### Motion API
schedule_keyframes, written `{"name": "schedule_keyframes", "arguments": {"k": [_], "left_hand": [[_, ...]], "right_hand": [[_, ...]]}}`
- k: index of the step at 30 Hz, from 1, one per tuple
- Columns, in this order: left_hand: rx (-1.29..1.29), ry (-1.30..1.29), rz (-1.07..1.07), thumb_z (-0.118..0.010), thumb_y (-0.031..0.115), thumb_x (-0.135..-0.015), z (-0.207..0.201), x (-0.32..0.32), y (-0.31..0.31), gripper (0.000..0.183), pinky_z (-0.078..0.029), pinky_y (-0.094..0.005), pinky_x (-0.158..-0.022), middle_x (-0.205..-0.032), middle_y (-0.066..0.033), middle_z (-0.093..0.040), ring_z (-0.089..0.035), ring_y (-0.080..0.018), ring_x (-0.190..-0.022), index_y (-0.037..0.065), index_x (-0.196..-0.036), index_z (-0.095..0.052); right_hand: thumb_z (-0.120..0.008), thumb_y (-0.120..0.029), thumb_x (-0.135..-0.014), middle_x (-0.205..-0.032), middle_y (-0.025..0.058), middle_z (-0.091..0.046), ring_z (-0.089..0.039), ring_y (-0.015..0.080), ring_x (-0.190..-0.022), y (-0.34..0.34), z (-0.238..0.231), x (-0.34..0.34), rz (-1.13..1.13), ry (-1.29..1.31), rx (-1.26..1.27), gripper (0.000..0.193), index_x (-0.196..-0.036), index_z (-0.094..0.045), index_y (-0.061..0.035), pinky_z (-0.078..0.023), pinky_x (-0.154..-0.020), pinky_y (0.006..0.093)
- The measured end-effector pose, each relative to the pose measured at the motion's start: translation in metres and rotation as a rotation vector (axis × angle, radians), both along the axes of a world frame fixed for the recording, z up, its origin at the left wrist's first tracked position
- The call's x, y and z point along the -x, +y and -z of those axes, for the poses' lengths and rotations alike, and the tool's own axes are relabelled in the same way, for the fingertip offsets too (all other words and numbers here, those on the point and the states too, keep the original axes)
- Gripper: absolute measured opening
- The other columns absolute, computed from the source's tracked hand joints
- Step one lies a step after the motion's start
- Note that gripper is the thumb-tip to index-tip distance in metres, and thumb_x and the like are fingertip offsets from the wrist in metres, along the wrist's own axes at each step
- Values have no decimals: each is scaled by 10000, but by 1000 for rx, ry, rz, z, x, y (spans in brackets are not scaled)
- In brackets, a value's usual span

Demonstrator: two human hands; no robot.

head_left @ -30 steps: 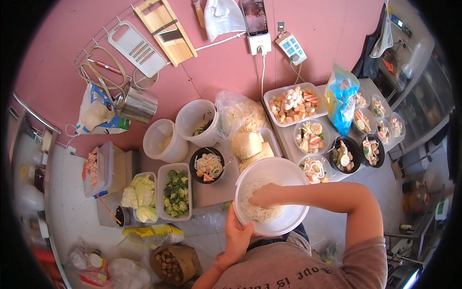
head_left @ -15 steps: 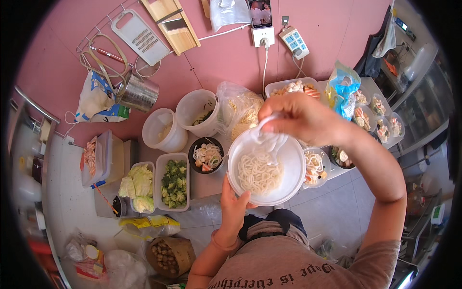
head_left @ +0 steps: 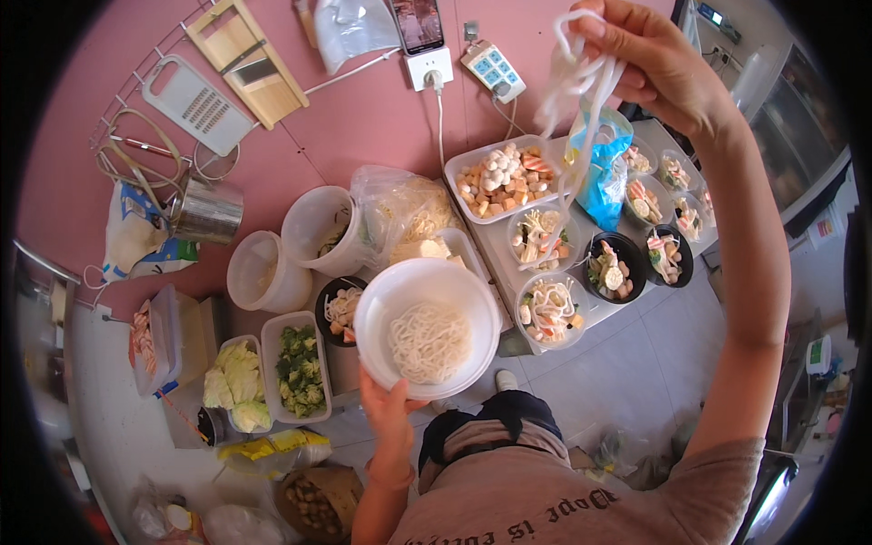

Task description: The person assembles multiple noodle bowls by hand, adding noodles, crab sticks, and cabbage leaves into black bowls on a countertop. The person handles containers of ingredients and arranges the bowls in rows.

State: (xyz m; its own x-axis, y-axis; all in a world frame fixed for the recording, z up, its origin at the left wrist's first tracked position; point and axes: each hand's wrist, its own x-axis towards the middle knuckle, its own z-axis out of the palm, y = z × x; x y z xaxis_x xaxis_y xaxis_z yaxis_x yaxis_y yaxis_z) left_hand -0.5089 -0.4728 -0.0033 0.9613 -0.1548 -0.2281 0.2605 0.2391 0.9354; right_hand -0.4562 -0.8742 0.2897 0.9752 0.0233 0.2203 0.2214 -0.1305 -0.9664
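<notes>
My left hand [head_left: 389,416] grips a white round bowl [head_left: 374,304] from below and keeps it up off the table, tilted towards me. A coil of thick white noodles [head_left: 430,342] lies inside. High at the upper right, my right hand [head_left: 658,68] pinches several long noodle strands [head_left: 590,109] that dangle down, partly blurred. Beneath the strands are a clear bowl with enoki mushrooms [head_left: 542,238] and a clear bowl topped with white noodles [head_left: 551,311]. Two black bowls with mixed pieces, one nearer [head_left: 614,266] and one farther right [head_left: 670,255], stand beside them.
At the back is a tub of fish balls and tofu cubes [head_left: 504,177], by a blue bag [head_left: 607,177]. To the left stand white buckets [head_left: 268,272], a broccoli tub [head_left: 302,368] and cabbage [head_left: 236,377]. A power strip [head_left: 493,71] and graters [head_left: 200,104] hang on the wall.
My right hand has risen up and right, lifting noodle strands out of the bowl. The bowl in my left hand now sits further left in view, and the whole view has shifted.
</notes>
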Motion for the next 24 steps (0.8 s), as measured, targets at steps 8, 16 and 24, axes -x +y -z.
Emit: {"name": "schedule_keyframes", "arguments": {"k": [8,16,24], "left_hand": [[-85,81,-174,-503,-35,-882,-2,26,35,709,-629,-274,-592,-1397,-146,-506,-662,-228,-1055,70,-1540,-257],[-231,97,-181,-468,13,-904,-22,47,50,686,-593,-318,-647,-1410,-148,-495,-651,-245,-1059,78,-1551,-250],[-212,99,-171,-476,0,-900,-32,51,41,685,-613,-334,-640,-1403,-158,-496,-653,-258,-1042,68,-1544,-255]], "right_hand": [[-636,-324,-1001,-768,-45,-598,-433,7,-537,-33,105,-14,239,117,207,262,-1053,-669,-70,-362,-477,171],[-644,-244,-983,-774,11,-623,-605,80,-587,-72,342,-26,265,544,246,227,-1054,-684,-31,-491,-493,233],[-670,-176,-924,-1066,184,-703,-695,356,-931,-67,274,-28,253,129,1055,274,-1163,-656,-42,-572,-748,448]]}}
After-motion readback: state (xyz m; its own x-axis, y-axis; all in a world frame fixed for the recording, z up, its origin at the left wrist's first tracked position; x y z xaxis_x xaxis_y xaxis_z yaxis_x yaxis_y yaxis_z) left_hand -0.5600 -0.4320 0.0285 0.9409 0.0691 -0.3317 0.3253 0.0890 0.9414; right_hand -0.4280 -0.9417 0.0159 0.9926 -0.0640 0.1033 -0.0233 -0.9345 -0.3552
